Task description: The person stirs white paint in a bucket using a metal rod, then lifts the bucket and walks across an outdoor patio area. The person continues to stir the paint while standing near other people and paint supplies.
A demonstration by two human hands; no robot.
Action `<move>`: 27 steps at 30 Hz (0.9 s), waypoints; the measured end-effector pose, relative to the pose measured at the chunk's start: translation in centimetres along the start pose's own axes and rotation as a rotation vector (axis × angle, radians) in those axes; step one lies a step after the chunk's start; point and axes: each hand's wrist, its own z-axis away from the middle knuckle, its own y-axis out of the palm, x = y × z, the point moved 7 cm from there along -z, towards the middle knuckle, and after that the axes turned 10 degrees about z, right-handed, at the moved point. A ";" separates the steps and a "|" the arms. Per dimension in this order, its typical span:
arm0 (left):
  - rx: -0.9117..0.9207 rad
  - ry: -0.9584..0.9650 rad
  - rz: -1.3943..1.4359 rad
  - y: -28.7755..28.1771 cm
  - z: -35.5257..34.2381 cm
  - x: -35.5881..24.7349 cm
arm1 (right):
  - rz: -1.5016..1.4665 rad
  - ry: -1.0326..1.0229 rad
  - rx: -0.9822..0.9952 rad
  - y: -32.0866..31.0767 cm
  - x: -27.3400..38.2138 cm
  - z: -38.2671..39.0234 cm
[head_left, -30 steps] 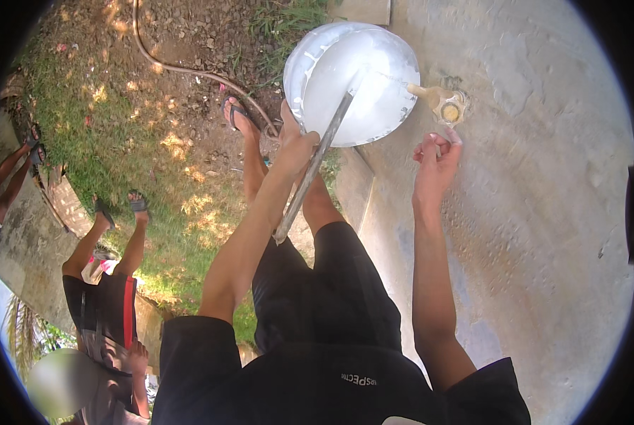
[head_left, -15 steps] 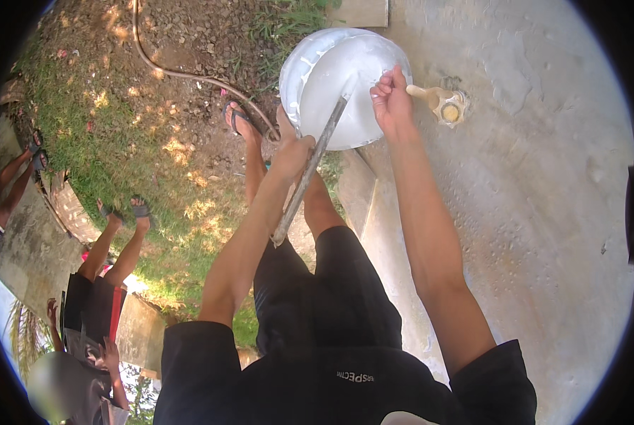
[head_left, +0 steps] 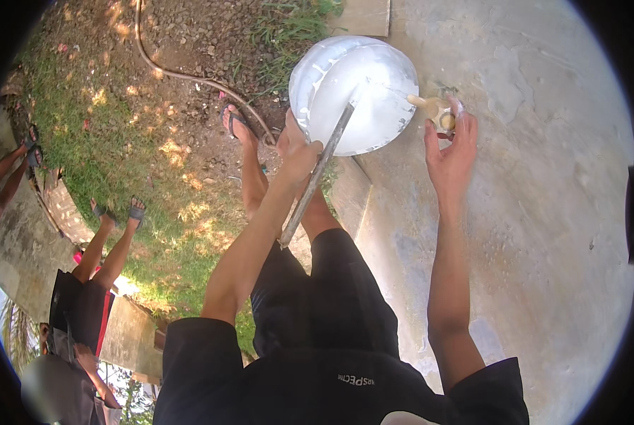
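A white bucket [head_left: 317, 67] with smears on its inner wall holds white liquid that looks like paint. My left hand [head_left: 299, 152] is closed on its near rim. Beside that hand a long grey stick [head_left: 318, 173] leans over the rim, its far end in the white liquid. My right hand [head_left: 453, 152] is at a small clear cup [head_left: 441, 113] with something yellowish in it, just right of the bucket; thumb and fingers curl round the cup's sides. A pale handle-like piece [head_left: 417, 101] juts from the cup toward the bucket; its kind is unclear.
Rough concrete floor [head_left: 536, 212] spreads to the right, grass and soil [head_left: 168, 163] to the left. A brown hose [head_left: 189, 79] curves across the soil by my sandalled foot [head_left: 235, 122]. Another person [head_left: 83, 304] stands at the left, with further legs [head_left: 8, 159] at the far left.
My right hand has moved right, from over the bucket to the small cup, and its fingers now hold the cup. The bucket sits slightly farther right in view; my left hand stays on its rim.
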 end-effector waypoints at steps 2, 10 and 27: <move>0.008 0.090 0.022 0.1 -0.4 0.3 | 0.084 -0.004 0.046 -0.7 0.4 -1.3; -0.048 0.299 0.015 0.1 -1.2 1.5 | 0.233 0.470 0.224 -0.7 -0.8 -0.3; -0.047 0.253 0.617 -1.5 8.1 -7.0 | -0.425 -0.164 -0.141 -2.8 14.4 9.2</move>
